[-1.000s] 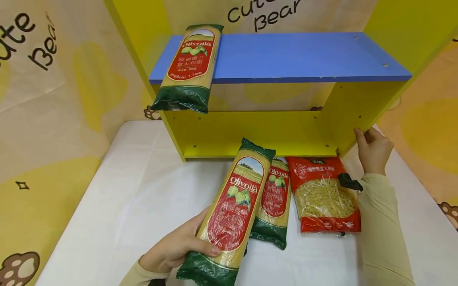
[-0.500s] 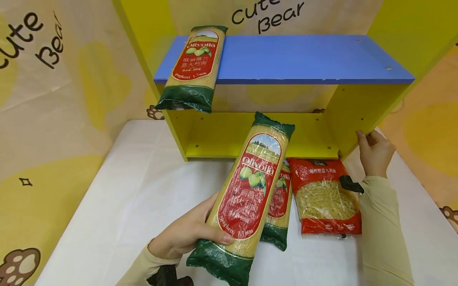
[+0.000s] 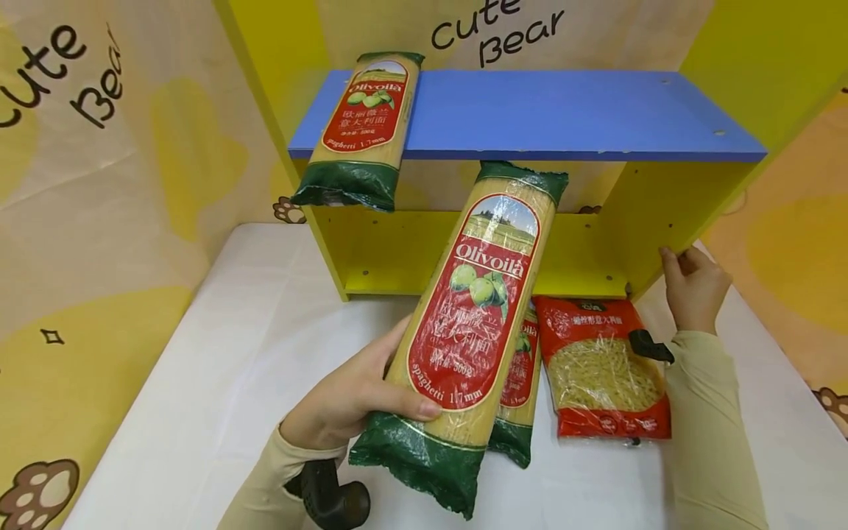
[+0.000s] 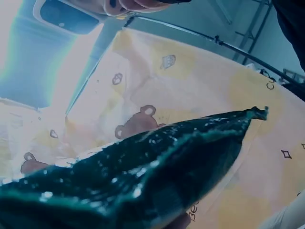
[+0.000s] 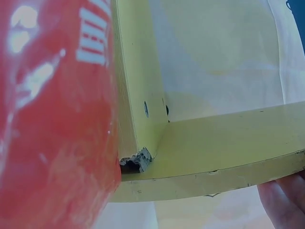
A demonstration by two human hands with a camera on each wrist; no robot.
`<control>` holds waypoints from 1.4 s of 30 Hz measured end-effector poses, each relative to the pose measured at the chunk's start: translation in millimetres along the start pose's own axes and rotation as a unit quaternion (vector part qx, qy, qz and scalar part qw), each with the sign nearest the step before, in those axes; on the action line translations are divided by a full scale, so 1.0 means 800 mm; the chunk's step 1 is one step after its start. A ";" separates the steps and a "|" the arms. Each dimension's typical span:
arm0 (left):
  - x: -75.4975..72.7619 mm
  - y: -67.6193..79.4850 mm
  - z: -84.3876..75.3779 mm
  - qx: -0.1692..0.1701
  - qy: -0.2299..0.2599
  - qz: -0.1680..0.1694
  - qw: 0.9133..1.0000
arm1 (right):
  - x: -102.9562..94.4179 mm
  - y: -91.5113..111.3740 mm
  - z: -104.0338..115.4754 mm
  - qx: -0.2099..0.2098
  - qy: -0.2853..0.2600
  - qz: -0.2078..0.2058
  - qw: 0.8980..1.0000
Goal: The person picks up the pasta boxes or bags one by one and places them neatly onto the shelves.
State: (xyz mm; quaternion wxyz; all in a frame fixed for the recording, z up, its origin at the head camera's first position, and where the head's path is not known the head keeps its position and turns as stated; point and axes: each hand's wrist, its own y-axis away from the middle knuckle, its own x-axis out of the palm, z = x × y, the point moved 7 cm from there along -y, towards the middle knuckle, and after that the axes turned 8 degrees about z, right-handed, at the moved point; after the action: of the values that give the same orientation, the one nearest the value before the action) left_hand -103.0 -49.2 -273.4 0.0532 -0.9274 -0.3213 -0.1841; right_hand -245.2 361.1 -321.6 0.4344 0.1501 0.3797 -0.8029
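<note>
My left hand (image 3: 358,390) grips a packet of spaghetti (image 3: 473,316) near its lower end, thumb across the front. The packet is tilted, its top close to the front edge of the blue shelf (image 3: 570,110) in the head view. In the left wrist view its green end (image 4: 143,176) fills the lower part. My right hand (image 3: 695,287) pinches the front edge of the yellow side panel (image 3: 669,213); its fingers (image 5: 281,200) show at that panel's edge in the right wrist view. A second spaghetti packet (image 3: 361,125) lies on the shelf's left end, overhanging the front.
Behind the held packet, another spaghetti packet (image 3: 520,412) lies partly hidden on the white table (image 3: 218,368). Beside it lies a red bag of spiral pasta (image 3: 606,368), in front of the yellow bottom board (image 3: 391,272). A printed cloth (image 3: 132,169) hangs around the shelf unit.
My left hand has raised the spaghetti packet up and to the right, toward the blue shelf, covering more of the packet behind it. My right hand keeps its hold on the side panel.
</note>
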 end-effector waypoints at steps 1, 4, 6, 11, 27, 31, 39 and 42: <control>0.002 0.001 0.000 -0.004 -0.001 0.004 1.000 | 0.000 0.000 0.000 0.000 0.000 0.000 1.000; 0.008 0.005 0.001 -0.011 -0.003 0.015 1.000 | 0.000 0.001 0.001 -0.003 -0.002 0.002 1.000; 0.013 0.007 0.000 -0.015 -0.001 0.025 1.000 | 0.000 0.000 0.001 -0.006 -0.004 0.001 1.000; 0.022 0.010 -0.008 -0.021 -0.003 0.037 0.999 | 0.000 0.000 0.002 -0.010 -0.004 -0.001 1.000; -0.004 -0.045 -0.071 0.040 0.002 -0.016 0.999 | 0.002 0.000 -0.003 -0.002 0.006 0.003 1.000; -0.011 -0.069 -0.081 0.045 0.009 -0.024 0.999 | 0.004 0.001 -0.003 -0.003 0.007 0.005 1.000; -0.013 -0.097 -0.110 0.077 0.074 -0.022 0.994 | 0.003 0.002 0.000 -0.008 0.012 0.000 1.000; -0.015 -0.102 -0.118 0.082 0.125 -0.035 0.988 | 0.001 0.001 -0.001 -0.001 0.011 -0.001 1.000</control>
State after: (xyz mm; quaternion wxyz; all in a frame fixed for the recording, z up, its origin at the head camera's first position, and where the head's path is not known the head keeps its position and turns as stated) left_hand -191.0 -11.8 -192.3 0.1620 -0.8780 -0.3580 -0.2734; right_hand -245.3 360.9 -323.2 0.4292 0.1579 0.3854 -0.8015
